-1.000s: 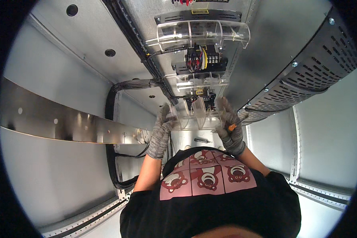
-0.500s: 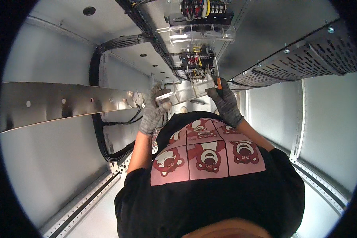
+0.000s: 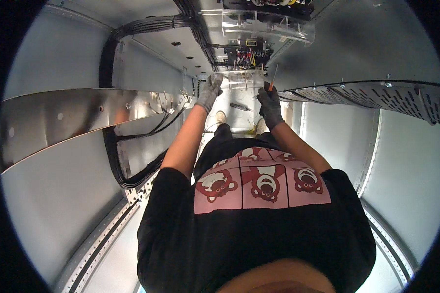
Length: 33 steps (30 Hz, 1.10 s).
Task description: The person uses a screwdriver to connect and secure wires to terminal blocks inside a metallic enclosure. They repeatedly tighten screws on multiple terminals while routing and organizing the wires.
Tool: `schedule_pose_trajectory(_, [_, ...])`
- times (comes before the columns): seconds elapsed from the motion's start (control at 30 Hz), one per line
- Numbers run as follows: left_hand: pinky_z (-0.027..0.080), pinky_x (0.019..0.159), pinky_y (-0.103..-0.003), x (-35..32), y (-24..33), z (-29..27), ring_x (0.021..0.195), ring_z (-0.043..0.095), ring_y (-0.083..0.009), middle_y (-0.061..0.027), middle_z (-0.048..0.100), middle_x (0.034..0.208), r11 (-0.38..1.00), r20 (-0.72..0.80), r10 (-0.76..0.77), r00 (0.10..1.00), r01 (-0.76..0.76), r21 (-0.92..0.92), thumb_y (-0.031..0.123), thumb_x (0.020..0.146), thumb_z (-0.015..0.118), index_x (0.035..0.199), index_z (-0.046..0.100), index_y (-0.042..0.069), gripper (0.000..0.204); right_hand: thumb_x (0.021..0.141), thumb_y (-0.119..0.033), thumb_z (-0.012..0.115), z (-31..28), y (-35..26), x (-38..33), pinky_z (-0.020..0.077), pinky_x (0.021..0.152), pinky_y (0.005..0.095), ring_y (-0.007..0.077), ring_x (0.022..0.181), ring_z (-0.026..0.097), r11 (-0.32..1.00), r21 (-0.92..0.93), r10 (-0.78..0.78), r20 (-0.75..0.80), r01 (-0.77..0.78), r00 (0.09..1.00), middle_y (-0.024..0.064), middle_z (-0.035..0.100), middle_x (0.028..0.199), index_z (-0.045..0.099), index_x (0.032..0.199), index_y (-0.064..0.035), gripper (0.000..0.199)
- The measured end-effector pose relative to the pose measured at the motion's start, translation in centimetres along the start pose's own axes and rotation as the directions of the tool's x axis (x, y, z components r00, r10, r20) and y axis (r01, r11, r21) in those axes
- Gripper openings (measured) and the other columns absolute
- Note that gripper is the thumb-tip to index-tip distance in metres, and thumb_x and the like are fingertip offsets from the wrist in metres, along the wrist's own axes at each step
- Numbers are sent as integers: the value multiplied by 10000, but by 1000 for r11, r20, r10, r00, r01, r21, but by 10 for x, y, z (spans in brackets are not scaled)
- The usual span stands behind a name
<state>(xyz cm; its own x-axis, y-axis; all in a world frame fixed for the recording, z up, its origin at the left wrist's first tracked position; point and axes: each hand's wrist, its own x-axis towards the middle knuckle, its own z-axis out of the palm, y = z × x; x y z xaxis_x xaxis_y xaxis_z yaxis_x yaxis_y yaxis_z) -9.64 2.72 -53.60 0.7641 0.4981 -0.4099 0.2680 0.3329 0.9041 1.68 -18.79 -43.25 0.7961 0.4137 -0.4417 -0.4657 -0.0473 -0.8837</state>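
Observation:
A clear plastic cover [image 3: 239,79] spans the gap between my gloved hands, just below a black terminal block [image 3: 249,54] with coloured wires. My left hand [image 3: 210,92] is closed on the cover's left end. In my right hand [image 3: 271,106] is a screwdriver [image 3: 272,86] with an orange handle, its thin shaft pointing up and away. The fingers of that hand are also close to the cover's right end; whether they touch it I cannot tell.
A bare metal bar [image 3: 78,111] juts in from the left, beside thick black cable bundles [image 3: 108,63]. Slotted ducting [image 3: 371,95] runs along the right. Above hangs another clear cover [image 3: 266,25]. A dark tool-like object [image 3: 240,106] lies on the floor beyond my shoes [image 3: 220,117].
Both hands have moved farther away with the clear cover, which is now more level and nearer the terminal block. The screwdriver has stayed in my right hand. My view has shifted, showing my shoes.

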Motion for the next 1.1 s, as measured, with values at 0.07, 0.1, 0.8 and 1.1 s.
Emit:
schedule_pose_trajectory(0.07, [505,785,-268,31,-26,3,919,555,-136,-68,538,1126,987,-19,84,996,-81,141,510,871,625,1347,408,155,632,889,-203,656,-7,22,30,432,695,237,79,764,474,988,-114,-109,-29,105,994,-27,509,892,474,1258,-102,423])
schedule_pose_trajectory(0.1, [507,743,-260,42,-14,19,852,541,-122,-43,536,1053,997,-104,-74,992,76,19,511,869,628,1299,444,165,582,888,-203,656,-14,42,51,431,677,236,78,746,470,973,-168,-167,-43,158,985,-29,505,877,474,1253,-103,420])
schedule_pose_trajectory(0.8, [387,971,-274,105,-10,59,1211,466,-232,-185,435,1381,994,-29,-3,1000,0,-106,262,972,509,1455,243,69,584,917,-197,621,-12,52,120,353,552,248,67,656,390,955,-175,-280,-259,241,924,-44,475,811,486,1205,-114,329])
schedule_pose_trajectory(1.1, [358,1024,-303,119,-14,69,1240,458,-266,-188,437,1384,875,-24,-18,1000,4,-483,409,968,488,1478,185,44,697,909,-164,612,-35,68,148,335,488,260,62,598,411,969,12,-239,-235,248,942,-57,472,739,509,1136,-117,254])
